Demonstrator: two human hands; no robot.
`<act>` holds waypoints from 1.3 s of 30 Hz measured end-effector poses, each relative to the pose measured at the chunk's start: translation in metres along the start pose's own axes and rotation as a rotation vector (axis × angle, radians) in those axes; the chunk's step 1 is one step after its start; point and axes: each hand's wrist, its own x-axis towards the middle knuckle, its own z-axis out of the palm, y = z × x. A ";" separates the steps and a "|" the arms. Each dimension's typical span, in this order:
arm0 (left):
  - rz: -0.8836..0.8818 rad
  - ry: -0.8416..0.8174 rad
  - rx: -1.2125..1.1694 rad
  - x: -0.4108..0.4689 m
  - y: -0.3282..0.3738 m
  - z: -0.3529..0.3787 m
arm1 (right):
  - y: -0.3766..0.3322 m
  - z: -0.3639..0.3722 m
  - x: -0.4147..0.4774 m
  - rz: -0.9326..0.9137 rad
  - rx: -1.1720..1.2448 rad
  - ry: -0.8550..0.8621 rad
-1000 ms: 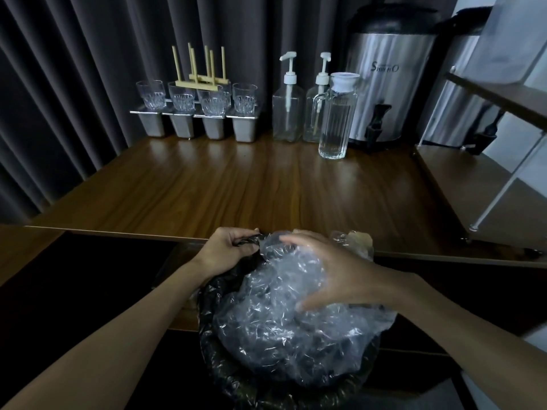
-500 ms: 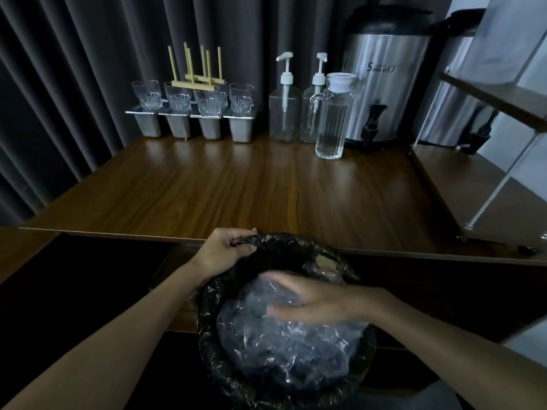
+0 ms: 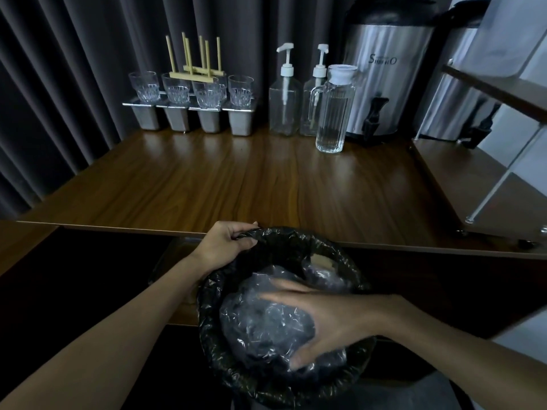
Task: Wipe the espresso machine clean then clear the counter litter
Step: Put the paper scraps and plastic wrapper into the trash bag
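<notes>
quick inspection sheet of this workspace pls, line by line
surface: wooden counter, no litter seen on it
job's things: clear plastic wad inside the bin liner; espresso machine not in view
clutter: glasses on steel tubs, wooden rack, pump bottles, glass jug, steel urn, all along the back edge
hands: left hand grips the liner's rim; right hand presses flat on the wad
cables: nothing seen
surroundings: dark curtain behind, shelf at right
</notes>
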 end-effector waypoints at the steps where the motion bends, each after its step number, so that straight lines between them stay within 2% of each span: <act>1: -0.002 -0.003 0.005 0.000 0.001 0.000 | 0.002 0.002 0.011 0.025 -0.025 -0.025; 5: -0.007 0.000 0.040 0.001 0.001 0.000 | 0.016 0.006 0.053 0.144 -0.082 -0.036; 10: -0.008 0.001 0.038 -0.003 0.001 0.001 | 0.023 0.006 0.058 0.179 -0.114 0.036; 14: 0.000 0.014 0.045 -0.002 0.000 0.001 | 0.001 0.014 0.036 -0.034 -0.136 0.361; 15: 0.007 0.016 0.054 -0.002 -0.001 0.000 | -0.005 0.017 0.032 -0.089 -0.087 0.375; 17: 0.016 0.014 0.075 -0.001 -0.002 0.000 | -0.011 0.022 0.031 -0.130 -0.040 0.276; 22: 0.000 -0.001 0.063 0.000 -0.002 0.000 | 0.005 0.034 0.064 -0.006 -0.441 0.058; 25: 0.002 0.002 0.054 -0.001 -0.002 -0.001 | 0.014 0.036 0.082 0.093 -0.510 0.013; 29: 0.003 0.002 0.048 -0.001 -0.002 -0.001 | 0.012 0.028 0.078 0.076 -0.441 0.079; 33: 0.017 0.001 0.046 0.000 -0.003 -0.001 | 0.009 0.014 0.041 0.066 -0.369 0.337; 34: 0.017 0.001 0.041 0.000 -0.003 -0.001 | 0.013 0.011 0.031 0.106 -0.331 0.342; 37: 0.017 -0.003 0.036 0.000 -0.003 -0.001 | 0.024 0.006 0.019 0.227 -0.125 0.180; 39: 0.015 -0.004 0.031 0.001 -0.004 -0.001 | 0.027 0.009 0.027 0.250 -0.163 0.113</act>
